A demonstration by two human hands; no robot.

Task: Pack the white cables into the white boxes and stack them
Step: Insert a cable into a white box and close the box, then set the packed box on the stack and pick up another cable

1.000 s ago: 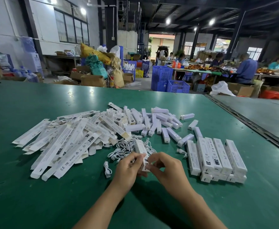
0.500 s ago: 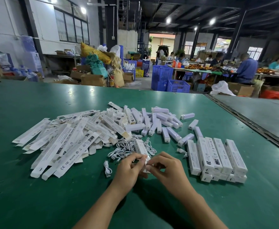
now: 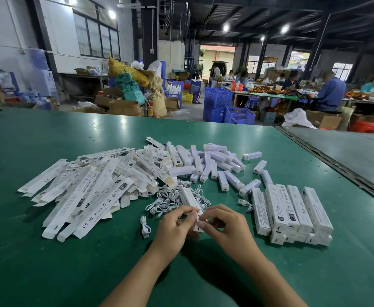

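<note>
A long white box (image 3: pixel 189 199) points away from me over a heap of coiled white cables (image 3: pixel 170 199). My left hand (image 3: pixel 175 228) grips its near end from the left. My right hand (image 3: pixel 227 227) pinches the end flap from the right, and both sets of fingers hide that end. One loose cable (image 3: pixel 145 227) lies left of my hands. Closed white boxes (image 3: pixel 292 212) are stacked in rows at the right.
Flat unfolded white boxes (image 3: pixel 86 191) are piled at the left of the green table (image 3: pixel 48 262). Several short white lamp bars (image 3: pixel 206 161) lie scattered behind the cables. A metal seam (image 3: pixel 336 169) divides this table from another at the right. People work at far tables.
My fingers have shifted slightly at the near end of the box, which has stayed over the cable heap. Nothing else on the table has moved.
</note>
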